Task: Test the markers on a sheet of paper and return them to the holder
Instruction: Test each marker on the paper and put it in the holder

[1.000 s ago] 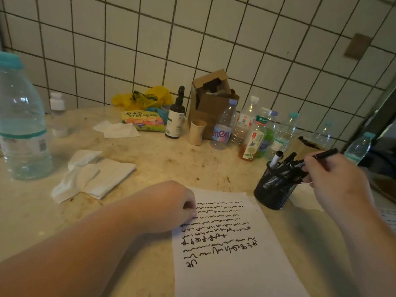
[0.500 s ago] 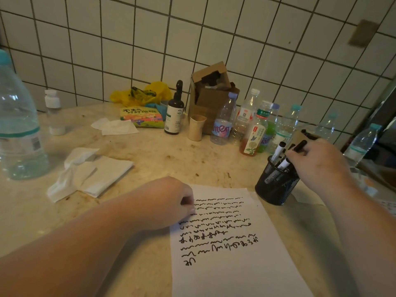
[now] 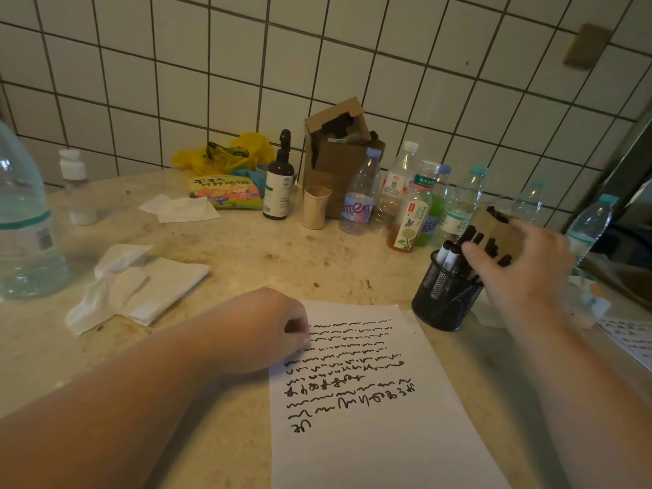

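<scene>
A white sheet of paper (image 3: 370,435) covered in black scribbled lines lies on the beige counter in front of me. My left hand (image 3: 261,330) rests as a curled fist on the sheet's upper left corner, with nothing visible in it. A black mesh holder (image 3: 441,298) stands just right of the sheet's top, with several markers (image 3: 446,255) standing in it. My right hand (image 3: 525,270) hovers over the holder with spread fingers. Its thumb touches the marker tops, and black caps show between thumb and fingers.
A large water bottle (image 3: 24,224) stands at the far left, with crumpled tissues (image 3: 141,284) beside it. Along the tiled wall are a dropper bottle (image 3: 278,185), a paper cup (image 3: 315,206), a cardboard box (image 3: 338,153) and several drink bottles (image 3: 409,217). Another written sheet (image 3: 631,340) lies at the right edge.
My right hand lowered the black marker it held into the holder and now has its fingers spread over the marker tops. My left hand stayed on the sheet.
</scene>
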The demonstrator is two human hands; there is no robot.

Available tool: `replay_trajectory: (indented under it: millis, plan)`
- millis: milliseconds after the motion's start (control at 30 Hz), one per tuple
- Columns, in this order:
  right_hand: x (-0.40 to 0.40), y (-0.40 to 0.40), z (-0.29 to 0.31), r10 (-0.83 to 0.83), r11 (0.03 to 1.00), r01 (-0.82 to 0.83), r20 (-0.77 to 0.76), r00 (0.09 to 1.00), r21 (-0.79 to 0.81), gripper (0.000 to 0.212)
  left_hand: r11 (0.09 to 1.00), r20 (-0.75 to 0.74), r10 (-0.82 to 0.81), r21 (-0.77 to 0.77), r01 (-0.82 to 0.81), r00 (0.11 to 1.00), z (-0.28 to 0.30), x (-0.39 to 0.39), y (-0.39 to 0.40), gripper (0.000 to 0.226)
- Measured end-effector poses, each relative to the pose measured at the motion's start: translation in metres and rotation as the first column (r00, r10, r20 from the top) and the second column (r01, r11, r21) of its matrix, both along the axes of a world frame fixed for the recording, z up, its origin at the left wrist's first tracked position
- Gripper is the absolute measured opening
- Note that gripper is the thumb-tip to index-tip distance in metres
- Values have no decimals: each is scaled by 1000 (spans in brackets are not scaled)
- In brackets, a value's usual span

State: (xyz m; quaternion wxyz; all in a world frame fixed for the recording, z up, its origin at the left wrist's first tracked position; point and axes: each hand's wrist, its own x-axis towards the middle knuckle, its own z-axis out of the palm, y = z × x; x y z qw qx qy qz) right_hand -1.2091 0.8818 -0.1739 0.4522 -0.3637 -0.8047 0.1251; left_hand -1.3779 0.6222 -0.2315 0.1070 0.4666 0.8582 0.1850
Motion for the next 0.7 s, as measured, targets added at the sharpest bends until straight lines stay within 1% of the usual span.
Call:
replay_trajectory:
  millis: [33, 67, 100, 167, 200, 233, 267, 333, 433, 500, 600, 700]
  plan:
    - [2, 0, -8, 20, 994, -28, -76, 997, -109, 81, 1000, -4, 1, 2, -1, 1000, 1, 0, 0, 14]
    - [3, 0, -16, 37, 965, -71, -135, 990, -252, 89, 1000, -8, 2, 4, -2, 1000, 1, 0, 0, 14]
    - [1, 2, -24, 54, 914, -124, -189, 981, -387, 92, 1000, -8, 4, 4, -4, 1000, 1, -1, 0, 14]
    - [-4, 7, -37, 78, 783, -232, -279, 957, -577, 90, 1000, -3, 11, 4, -11, 1000, 1, -2, 0, 15]
    - [-6, 9, -41, 84, 724, -262, -296, 951, -638, 87, 1000, -2, 14, 4, -14, 1000, 0, -2, 0, 15]
    - [-10, 11, -45, 91, 686, -270, -289, 953, -675, 83, 1000, -3, 15, 3, -15, 1000, 0, -3, 0, 15]
    - [-13, 13, -47, 95, 674, -263, -272, 958, -690, 78, 1000, -4, 16, 2, -16, 1000, -1, -4, 1, 15]
    - [-17, 15, -50, 107, 684, -247, -241, 965, -686, 71, 1000, -1, 20, 6, -20, 1000, -1, -5, 1, 15]
    - [-20, 15, -47, 101, 708, -225, -219, 970, -670, 74, 1000, 0, 27, 11, -27, 1000, -1, -4, 1, 15]
    - [-20, 8, -41, 119, 714, -243, -228, 966, -657, 73, 1000, 0, 27, 14, -27, 1000, -2, -4, 2, 15]
    - [-23, -12, -32, 229, 693, -365, -289, 929, -622, 60, 999, 13, 30, 20, -30, 999, -2, -5, 2, 15]
    - [-32, -39, -27, 379, 614, -501, -329, 865, -611, 52, 999, 8, 30, 17, -30, 1000, -1, -4, 2, 15]
